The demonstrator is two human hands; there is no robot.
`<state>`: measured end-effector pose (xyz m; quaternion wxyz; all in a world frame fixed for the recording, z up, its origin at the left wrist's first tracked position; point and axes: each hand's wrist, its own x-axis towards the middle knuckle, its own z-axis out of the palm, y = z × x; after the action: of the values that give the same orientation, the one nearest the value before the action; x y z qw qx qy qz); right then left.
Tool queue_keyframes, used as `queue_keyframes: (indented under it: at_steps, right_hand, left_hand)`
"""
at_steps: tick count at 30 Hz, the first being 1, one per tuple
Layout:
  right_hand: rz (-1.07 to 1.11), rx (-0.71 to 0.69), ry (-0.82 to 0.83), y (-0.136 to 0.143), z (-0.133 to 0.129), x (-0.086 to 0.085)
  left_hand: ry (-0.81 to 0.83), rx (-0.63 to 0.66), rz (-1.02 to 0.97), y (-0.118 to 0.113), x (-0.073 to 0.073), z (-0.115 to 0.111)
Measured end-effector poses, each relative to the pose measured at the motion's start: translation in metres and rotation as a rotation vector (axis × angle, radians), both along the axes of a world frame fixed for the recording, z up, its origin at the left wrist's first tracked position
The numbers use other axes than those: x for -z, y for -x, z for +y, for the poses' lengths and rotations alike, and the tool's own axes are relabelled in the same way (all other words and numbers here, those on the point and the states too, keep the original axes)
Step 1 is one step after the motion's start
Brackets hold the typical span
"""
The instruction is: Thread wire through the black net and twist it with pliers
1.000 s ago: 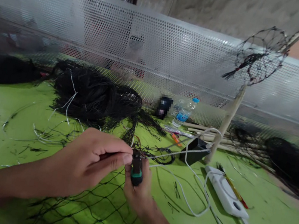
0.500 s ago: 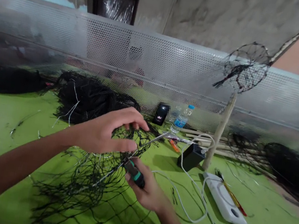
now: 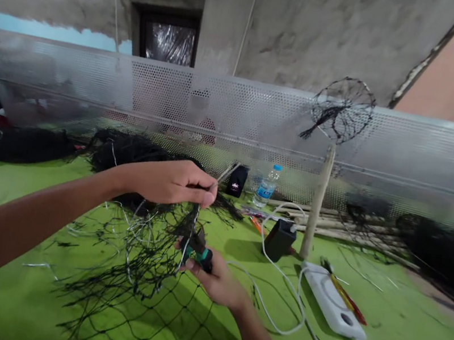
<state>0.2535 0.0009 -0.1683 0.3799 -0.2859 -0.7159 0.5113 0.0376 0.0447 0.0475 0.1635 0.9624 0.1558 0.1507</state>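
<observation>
My left hand [image 3: 177, 180] is closed in a pinch on a silvery wire [image 3: 227, 173], whose end sticks up past the fingertips. Just below it, my right hand [image 3: 218, 279] grips pliers [image 3: 201, 256] with black and teal handles. The plier jaws are at the wire, under the pinch; whether they clamp it I cannot tell. Black netting [image 3: 163, 312] hangs bunched along the wire beneath both hands and spreads over the green table [image 3: 16, 306] towards me.
Behind the hands lie black net heaps [image 3: 127, 148]. A dark phone-like object [image 3: 237, 181], a water bottle [image 3: 265, 187], a black box [image 3: 280, 240], an upright wooden stick [image 3: 317, 201] and a white power strip [image 3: 335, 302] with cables stand to the right. A perforated metal panel [image 3: 253, 111] borders the back.
My left hand has gone from spread fingers to a pinch on the wire. The wire has swung more upright, pliers still in my right hand. The head view has tilted up.
</observation>
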Motion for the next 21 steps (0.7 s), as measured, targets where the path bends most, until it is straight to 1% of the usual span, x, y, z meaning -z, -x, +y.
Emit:
queue_keyframes:
  at_steps: [2,4,6,8,10,12,15,17,19,21]
  right_hand:
    - [0.091,-0.013,0.061,0.002,0.0,0.0]
    - [0.197,0.0,0.113,0.006,0.001,0.0]
    - [0.313,0.041,0.158,0.009,0.003,-0.002]
    - [0.429,0.101,0.2,0.01,0.006,-0.006]
    - [0.533,0.173,0.234,0.006,0.008,-0.012]
    - [0.612,0.242,0.259,-0.003,0.01,-0.02]
    - [0.707,0.328,0.302,-0.021,0.009,-0.033]
    - [0.787,0.395,0.338,-0.032,0.007,-0.041]
    - [0.828,0.454,0.323,-0.039,0.004,-0.048]
    - [0.823,0.51,0.275,-0.042,0.0,-0.054]
  left_hand:
    - [-0.119,-0.096,-0.033,0.007,-0.012,-0.002]
    - [-0.204,-0.173,-0.087,0.013,-0.021,-0.005]
    - [-0.237,-0.218,-0.141,0.019,-0.025,-0.007]
    - [-0.251,-0.239,-0.196,0.024,-0.024,-0.011]
    - [-0.273,-0.253,-0.255,0.027,-0.019,-0.016]
    - [-0.259,-0.291,-0.304,0.029,-0.012,-0.021]
    - [-0.178,-0.371,-0.324,0.028,0.002,-0.026]
    - [-0.134,-0.391,-0.341,0.026,0.013,-0.026]
    - [-0.064,-0.392,-0.385,0.025,0.024,-0.024]
    - [0.01,-0.404,-0.433,0.025,0.035,-0.022]
